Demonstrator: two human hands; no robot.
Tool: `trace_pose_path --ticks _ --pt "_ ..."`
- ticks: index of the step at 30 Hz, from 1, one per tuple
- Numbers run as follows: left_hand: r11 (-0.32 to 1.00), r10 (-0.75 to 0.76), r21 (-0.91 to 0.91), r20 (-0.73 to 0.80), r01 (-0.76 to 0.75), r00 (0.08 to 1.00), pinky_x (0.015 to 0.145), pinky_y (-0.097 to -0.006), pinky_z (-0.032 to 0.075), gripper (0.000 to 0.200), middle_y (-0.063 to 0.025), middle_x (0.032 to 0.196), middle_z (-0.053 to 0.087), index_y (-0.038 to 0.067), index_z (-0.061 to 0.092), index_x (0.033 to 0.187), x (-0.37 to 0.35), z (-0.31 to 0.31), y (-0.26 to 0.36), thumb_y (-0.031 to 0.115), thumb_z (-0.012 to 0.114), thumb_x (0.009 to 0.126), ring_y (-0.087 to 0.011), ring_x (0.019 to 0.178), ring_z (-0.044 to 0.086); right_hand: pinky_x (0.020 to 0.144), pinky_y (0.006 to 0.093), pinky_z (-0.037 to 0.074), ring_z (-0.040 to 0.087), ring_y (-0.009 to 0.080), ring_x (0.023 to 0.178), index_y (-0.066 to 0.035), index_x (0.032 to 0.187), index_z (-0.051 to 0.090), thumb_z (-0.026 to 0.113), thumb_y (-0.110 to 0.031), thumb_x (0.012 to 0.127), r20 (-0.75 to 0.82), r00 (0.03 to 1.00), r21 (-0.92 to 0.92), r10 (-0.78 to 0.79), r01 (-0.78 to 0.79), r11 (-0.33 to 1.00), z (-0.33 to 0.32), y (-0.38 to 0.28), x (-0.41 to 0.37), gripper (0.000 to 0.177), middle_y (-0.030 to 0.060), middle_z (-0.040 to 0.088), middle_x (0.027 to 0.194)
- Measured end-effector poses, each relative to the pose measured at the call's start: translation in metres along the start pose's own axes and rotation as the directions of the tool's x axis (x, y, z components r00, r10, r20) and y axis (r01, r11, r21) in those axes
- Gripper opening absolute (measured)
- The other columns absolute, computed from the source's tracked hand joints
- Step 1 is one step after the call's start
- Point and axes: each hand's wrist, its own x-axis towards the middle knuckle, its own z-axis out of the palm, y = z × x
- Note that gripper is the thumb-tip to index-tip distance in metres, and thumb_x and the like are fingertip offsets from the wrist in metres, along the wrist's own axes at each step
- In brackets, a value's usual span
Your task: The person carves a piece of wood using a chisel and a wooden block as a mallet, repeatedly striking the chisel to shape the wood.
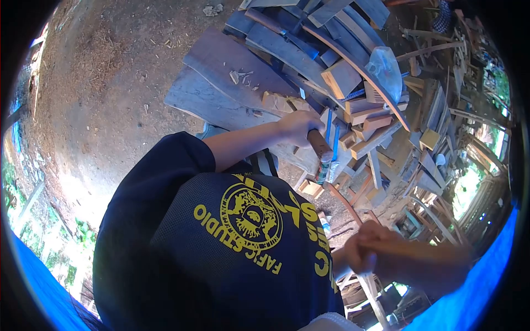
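Observation:
My left hand [301, 127] is closed around the brown round handle of a chisel [317, 141]. A thin dark part of the tool shows past my fingers, near a pale, rough-edged wood piece [276, 102] lying on the boards. My right hand [367, 243], lower and to the right, is closed on a thick brown wooden mallet [430, 262], smeared by motion and apart from the chisel. Blue strips [331, 132] lie just beside my left hand.
Wide grey planks [221, 60] lie ahead, with wood chips on them. Cut blocks [375, 118], a clear plastic bag [385, 71] and a long curved wood strip [359, 69] are piled at the right. Bare dirt ground [110, 99] spreads at the left.

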Motion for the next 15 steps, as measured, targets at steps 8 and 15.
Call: trace_pose_path --ticks 8,15 --pt "1.000 0.013 -0.023 -0.093 -0.015 0.996 0.070 -0.0395 0.048 0.029 -0.0093 0.080 0.061 0.008 0.061 0.080 0.003 -0.009 0.001 0.012 0.073 0.053 -0.0315 0.080 0.061 0.088 0.0347 0.047 0.060 0.0265 0.096 -0.008 0.143 0.030 0.079 -0.037 0.067 -0.988 0.040 -0.134 -0.152 0.298 0.945 0.036 0.031 0.200 0.095 0.0187 0.061 0.109" --pt "0.996 0.072 -0.036 -0.223 -0.083 0.972 0.065 -0.0365 0.046 0.025 -0.0063 0.074 0.059 0.009 0.059 0.075 0.000 0.003 -0.007 0.012 0.076 0.056 -0.0281 0.072 0.059 0.087 0.0328 0.042 0.057 0.0217 0.092 0.006 0.127 0.042 0.070 -0.018 0.066 -0.868 -0.325 -0.489 -0.375 0.689 0.535 0.036 0.029 0.133 0.071 0.0129 0.061 0.101"
